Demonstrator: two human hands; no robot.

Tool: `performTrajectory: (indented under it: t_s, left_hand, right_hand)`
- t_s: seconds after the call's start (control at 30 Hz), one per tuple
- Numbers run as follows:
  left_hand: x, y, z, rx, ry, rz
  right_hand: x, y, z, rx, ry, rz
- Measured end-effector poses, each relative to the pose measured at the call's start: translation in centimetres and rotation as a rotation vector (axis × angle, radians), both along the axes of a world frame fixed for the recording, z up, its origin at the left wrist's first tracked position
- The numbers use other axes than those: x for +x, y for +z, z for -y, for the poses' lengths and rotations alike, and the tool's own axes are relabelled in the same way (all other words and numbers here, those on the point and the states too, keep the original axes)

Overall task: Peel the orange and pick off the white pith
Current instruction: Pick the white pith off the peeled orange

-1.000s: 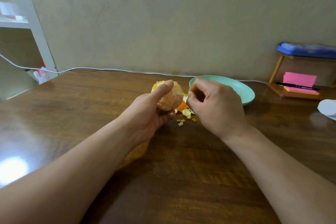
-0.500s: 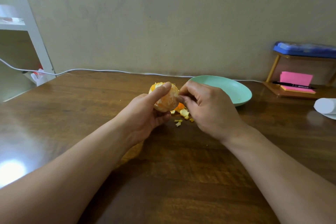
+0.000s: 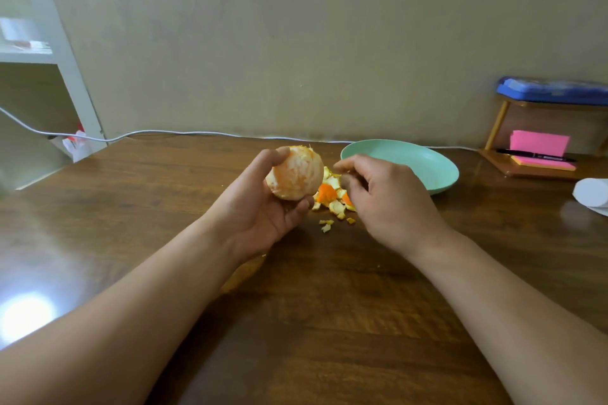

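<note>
My left hand (image 3: 263, 207) grips the peeled orange (image 3: 296, 173) above the table, thumb on top and fingers underneath. White pith still covers much of the fruit's facing side. My right hand (image 3: 381, 197) hovers just right of the orange, clear of it, above a pile of peel scraps (image 3: 330, 196). Its thumb and forefinger are curled close together and blurred, so I cannot tell whether a bit of pith is between them.
A mint-green plate (image 3: 427, 168) sits behind my right hand. A small wooden stand with pink sticky notes (image 3: 539, 143) and a pen is at the far right, with a white roll (image 3: 592, 192) near it. A white cable (image 3: 197, 133) runs along the wall.
My right hand has pulled away from the orange to the right, over the peel pile. My left hand has turned the orange so that its pithy side faces me.
</note>
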State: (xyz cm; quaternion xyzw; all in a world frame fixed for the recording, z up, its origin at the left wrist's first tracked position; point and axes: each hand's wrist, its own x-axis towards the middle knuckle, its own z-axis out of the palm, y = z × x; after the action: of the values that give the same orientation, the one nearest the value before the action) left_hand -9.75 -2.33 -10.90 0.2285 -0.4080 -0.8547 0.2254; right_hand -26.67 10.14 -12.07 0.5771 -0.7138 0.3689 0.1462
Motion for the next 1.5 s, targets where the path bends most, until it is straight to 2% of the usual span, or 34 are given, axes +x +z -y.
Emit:
performTrajectory:
  t_s: [0.1, 0.3, 0.43, 0.77, 0.97, 1.2, 1.5]
  left_hand:
    - [0.3, 0.0, 0.5, 0.090, 0.013, -0.054]
    - [-0.1, -0.6, 1.0, 0.093, 0.073, -0.013]
    - [-0.6, -0.7, 0.4, 0.034, 0.100, -0.034]
    - [-1.2, -1.0, -0.1, -0.121, 0.179, 0.012]
    - [-1.2, -1.0, 0.1, -0.139, 0.178, 0.007]
    - [-1.0, -1.2, 0.6, -0.038, 0.123, 0.018]
    - [-1.5, -1.4, -0.4, -0.271, 0.215, 0.145]
  right_hand:
    - [0.5, -0.1, 0.3, 0.049, -0.005, -0.008]
    - [1.9, -0.2, 1.1, 0.013, -0.005, -0.037]
    - [2.3, -0.3, 1.2, -0.028, 0.011, 0.024]
    - [1.5, -0.1, 1.1, 0.058, 0.005, -0.136]
    - [1.5, 0.2, 1.1, 0.055, -0.007, -0.187]
    - [1.2, -0.1, 0.8, 0.002, 0.053, 0.009]
    - [0.4, -0.1, 0.6, 0.074, 0.063, -0.084]
